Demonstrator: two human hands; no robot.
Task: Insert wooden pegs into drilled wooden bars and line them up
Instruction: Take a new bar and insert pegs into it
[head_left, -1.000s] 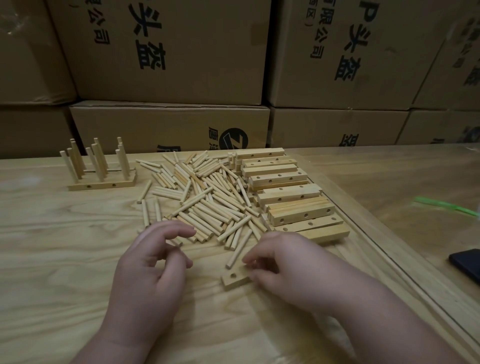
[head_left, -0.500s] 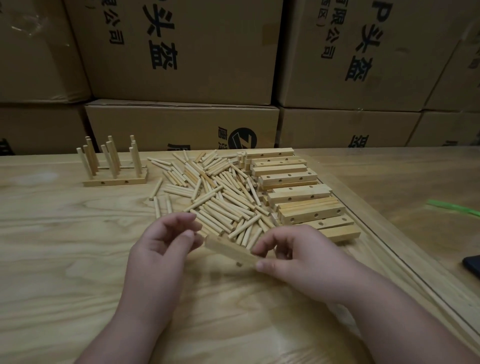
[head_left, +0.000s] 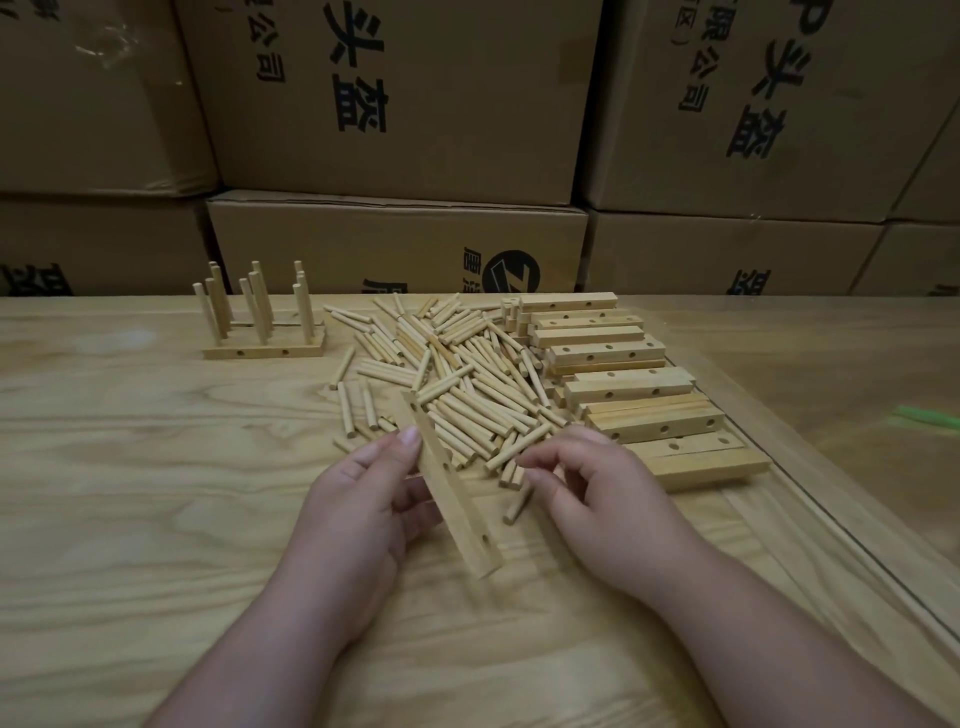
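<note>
Though gripped left (head_left: 358, 499), bar (head_left: 452, 499) between hands.

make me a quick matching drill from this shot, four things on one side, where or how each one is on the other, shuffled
Things:
1. drilled bar
2. loose pegs
3. finished bars with pegs
4. green strip

States:
A. far right of the table
B. standing upright at far left
C. held in the left hand
D. heaped mid-table

Pairs: 1-C, 2-D, 3-B, 4-A
</note>
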